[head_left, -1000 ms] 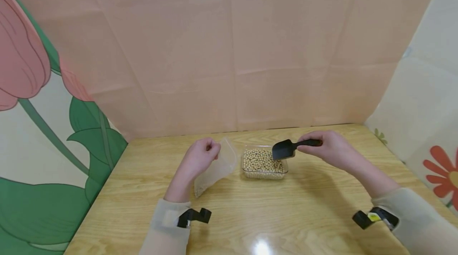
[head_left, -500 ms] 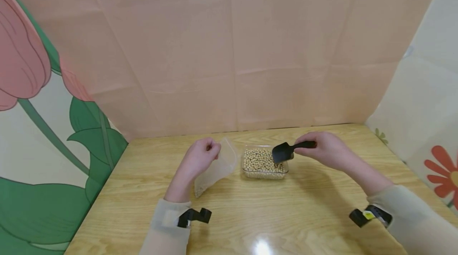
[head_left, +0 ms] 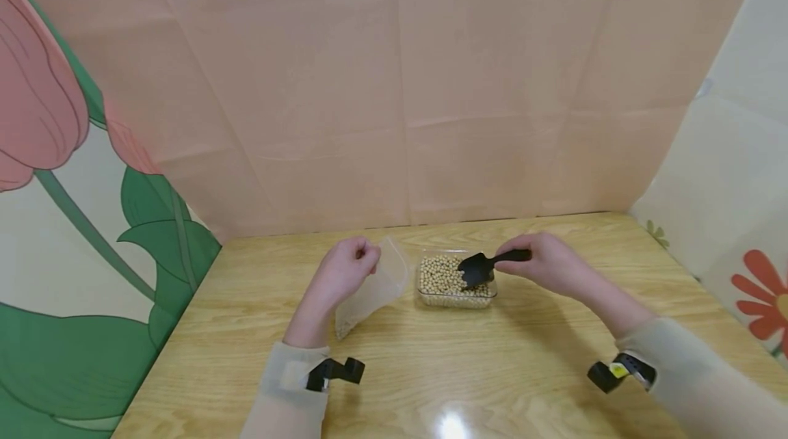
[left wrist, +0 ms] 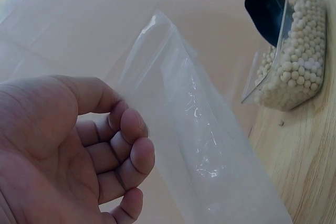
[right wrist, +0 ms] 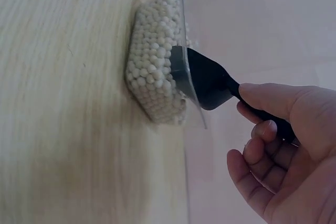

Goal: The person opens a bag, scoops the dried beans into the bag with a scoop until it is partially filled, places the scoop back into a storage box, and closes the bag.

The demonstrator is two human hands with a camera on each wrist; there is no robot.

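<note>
My right hand (head_left: 544, 264) grips the handle of a small black scoop (head_left: 477, 269). The scoop's blade is dug into pale round beans (head_left: 440, 275) that fill a clear plastic box (head_left: 457, 301); its front edge is buried among them. In the right wrist view the blade (right wrist: 207, 80) shows through the box's clear wall. My left hand (head_left: 345, 267) pinches the edge of a clear plastic bag (head_left: 383, 282) between thumb and curled fingers, left of the box. The bag hangs with its mouth toward the box, and its lower corner is near the table.
The wood-grain table (head_left: 394, 377) runs back to a pink cloth backdrop (head_left: 400, 97). Flower-printed sheets stand at the left (head_left: 80, 234) and right. A small speck (left wrist: 282, 123) lies on the table beside the box in the left wrist view.
My right hand has moved left and slightly down, pushing the scoop from the box's right rim into the beans. My left hand and the bag have stayed in place.
</note>
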